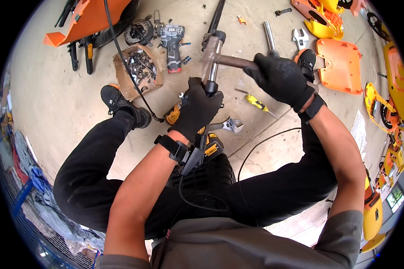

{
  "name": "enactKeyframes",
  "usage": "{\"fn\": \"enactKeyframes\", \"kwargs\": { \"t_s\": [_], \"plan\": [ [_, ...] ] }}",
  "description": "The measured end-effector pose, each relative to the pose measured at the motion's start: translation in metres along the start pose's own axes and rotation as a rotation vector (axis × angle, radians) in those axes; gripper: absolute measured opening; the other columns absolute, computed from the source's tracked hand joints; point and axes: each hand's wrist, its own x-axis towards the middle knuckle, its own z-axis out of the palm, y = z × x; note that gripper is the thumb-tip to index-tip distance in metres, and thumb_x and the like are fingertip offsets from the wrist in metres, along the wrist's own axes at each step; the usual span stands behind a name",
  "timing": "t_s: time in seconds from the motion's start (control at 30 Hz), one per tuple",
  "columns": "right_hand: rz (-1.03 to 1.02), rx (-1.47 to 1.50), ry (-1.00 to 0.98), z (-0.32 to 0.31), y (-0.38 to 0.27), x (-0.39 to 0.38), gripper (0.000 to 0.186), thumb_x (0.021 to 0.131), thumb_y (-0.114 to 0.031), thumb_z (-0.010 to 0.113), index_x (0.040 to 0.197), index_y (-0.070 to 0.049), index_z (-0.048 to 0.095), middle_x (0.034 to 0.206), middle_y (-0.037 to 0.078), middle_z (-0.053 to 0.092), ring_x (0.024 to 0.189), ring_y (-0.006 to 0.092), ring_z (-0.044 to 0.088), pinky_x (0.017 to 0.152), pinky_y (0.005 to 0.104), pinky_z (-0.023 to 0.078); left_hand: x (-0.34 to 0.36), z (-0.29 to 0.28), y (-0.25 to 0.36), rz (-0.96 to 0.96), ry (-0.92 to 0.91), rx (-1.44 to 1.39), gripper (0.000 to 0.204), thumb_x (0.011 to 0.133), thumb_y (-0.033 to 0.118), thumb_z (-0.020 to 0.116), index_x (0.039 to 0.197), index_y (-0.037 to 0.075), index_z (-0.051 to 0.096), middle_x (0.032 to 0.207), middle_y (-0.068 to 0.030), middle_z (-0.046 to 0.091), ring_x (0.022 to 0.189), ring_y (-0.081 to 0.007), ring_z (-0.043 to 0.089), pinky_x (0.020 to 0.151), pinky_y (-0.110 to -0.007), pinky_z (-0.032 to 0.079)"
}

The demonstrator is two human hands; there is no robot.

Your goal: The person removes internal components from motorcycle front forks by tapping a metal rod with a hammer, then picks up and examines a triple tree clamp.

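Observation:
In the head view, my gloved left hand grips an upright tube assembly with a dark shaft, a shiny metal sleeve and black collars. My gloved right hand is closed on the handle of a hammer, whose blurred head is against or just over the shiny sleeve. Below and between my hands lie a yellow screwdriver, an adjustable wrench and a yellow-and-black power tool, partly hidden by my left hand. A loose black cable hangs below my left wrist.
A cardboard box of small hardware, a grey impact driver, another adjustable wrench and a metal bar lie ahead on the floor. Orange panels and yellow parts stand at right, an orange vehicle part upper left, cloths far left.

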Motion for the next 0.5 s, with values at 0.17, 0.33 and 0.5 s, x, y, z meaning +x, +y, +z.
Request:
{"fn": "enactKeyframes", "kwargs": {
  "t_s": [0.17,0.33,0.5],
  "plan": [
    [0.0,0.012,-0.125,0.011,-0.005,0.001,0.03,0.096,-0.037,0.06,0.089,-0.008,0.06,0.063,0.014,0.061,0.06,0.0366,0.064,0.056,0.0474,0.05,-0.005,0.004,-0.011,0.03,0.051,-0.05,0.044,0.08,0.024,0.075,0.101,-0.006,0.051,0.076,-0.0144,0.064,0.064,-0.0202,0.065,0.059,-0.035,0.053],
    [0.04,-0.066,-0.059,0.015,0.01,0.012,0.03,0.096,-0.038,0.06,0.091,-0.009,0.06,0.063,0.015,0.061,0.06,0.0374,0.064,0.054,0.0483,0.05,-0.004,0.015,-0.011,0.138,0.148,-0.105,0.048,0.08,0.022,0.075,0.107,-0.01,0.051,0.078,-0.0153,0.066,0.067,-0.0204,0.067,0.059,-0.034,0.053],
    [-0.007,-0.153,-0.082,0.018,0.013,0.01,0.03,0.096,-0.039,0.059,0.089,-0.01,0.063,0.059,0.013,0.06,0.057,0.0339,0.064,0.053,0.045,0.051,-0.009,0.016,-0.009,-0.002,0.104,-0.145,0.072,0.079,0.018,0.077,0.129,-0.018,0.039,0.082,-0.0165,0.068,0.068,-0.0209,0.068,0.061,-0.033,0.053]
  ]
}}
